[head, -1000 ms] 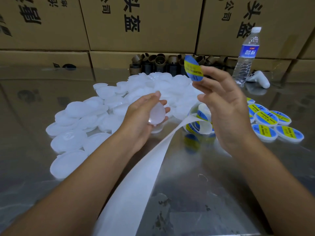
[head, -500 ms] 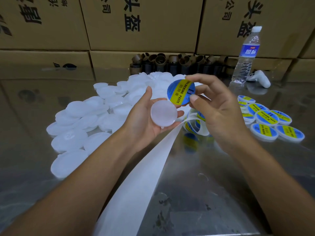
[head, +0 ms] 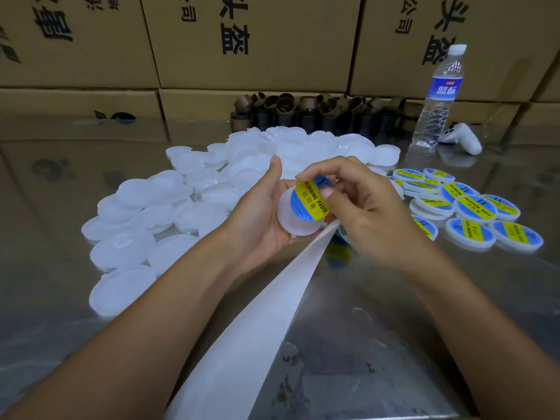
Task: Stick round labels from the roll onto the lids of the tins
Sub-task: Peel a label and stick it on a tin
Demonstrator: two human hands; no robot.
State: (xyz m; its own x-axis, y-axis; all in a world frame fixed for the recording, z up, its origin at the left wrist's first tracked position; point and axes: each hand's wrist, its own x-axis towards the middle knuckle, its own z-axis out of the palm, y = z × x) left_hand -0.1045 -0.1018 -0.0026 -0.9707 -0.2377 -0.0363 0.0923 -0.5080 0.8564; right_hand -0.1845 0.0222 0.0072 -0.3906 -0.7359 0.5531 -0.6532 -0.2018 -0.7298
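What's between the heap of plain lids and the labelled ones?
Head view: the left hand holding a lid, the right hand pinching its label, plus backing strip.

The round label (head: 308, 202) on the white lid (head: 290, 223) at centre has a yellow band reading "SOLDERING PASTE", with the Chinese "助焊膏" beside it. The labelled lids (head: 477, 208) to the right show the same "SOLDERING PASTE" band, with "II" on the blue. The cardboard boxes (head: 272, 68) behind bear large black "头盔" and smaller "公司". The water bottle (head: 444, 88) has a blue wrapper reading "蓝标".
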